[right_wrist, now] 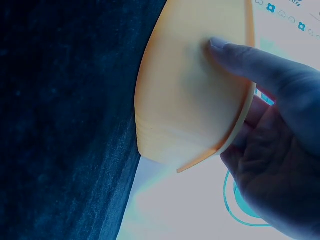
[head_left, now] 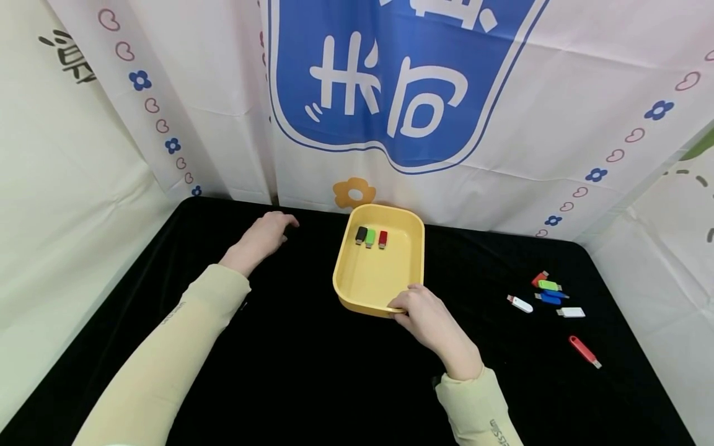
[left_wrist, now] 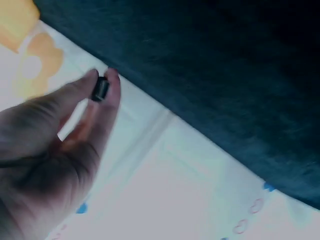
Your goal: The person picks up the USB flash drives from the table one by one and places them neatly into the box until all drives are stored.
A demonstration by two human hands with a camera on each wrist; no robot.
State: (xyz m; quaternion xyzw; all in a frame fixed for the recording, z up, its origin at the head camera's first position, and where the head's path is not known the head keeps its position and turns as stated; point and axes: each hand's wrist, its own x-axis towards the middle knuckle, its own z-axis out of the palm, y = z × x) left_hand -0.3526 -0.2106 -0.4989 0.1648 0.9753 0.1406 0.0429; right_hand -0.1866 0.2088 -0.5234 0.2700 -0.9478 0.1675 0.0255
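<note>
My right hand point(head_left: 426, 319) grips the near right corner of a yellow tray point(head_left: 365, 306), thumb on the outer wall and fingers over the rim, as the right wrist view shows. In the tray lie a black USB stick point(head_left: 361, 235), a green USB stick point(head_left: 370, 237) and a red USB stick point(head_left: 382, 239), side by side near the far left. Left of the tray, my left hand point(head_left: 262, 240) is above the black cloth. In the left wrist view its thumb and finger pinch a small black USB stick point(left_wrist: 100, 89), mostly hidden in the head view.
Several loose USB sticks lie on the right of the black cloth point(head_left: 312, 384), among them a white one point(head_left: 520, 303), a lime one point(head_left: 549, 285) and a long red one point(head_left: 584, 351). A printed curtain point(head_left: 234, 142) hangs along the far edge, behind the tray.
</note>
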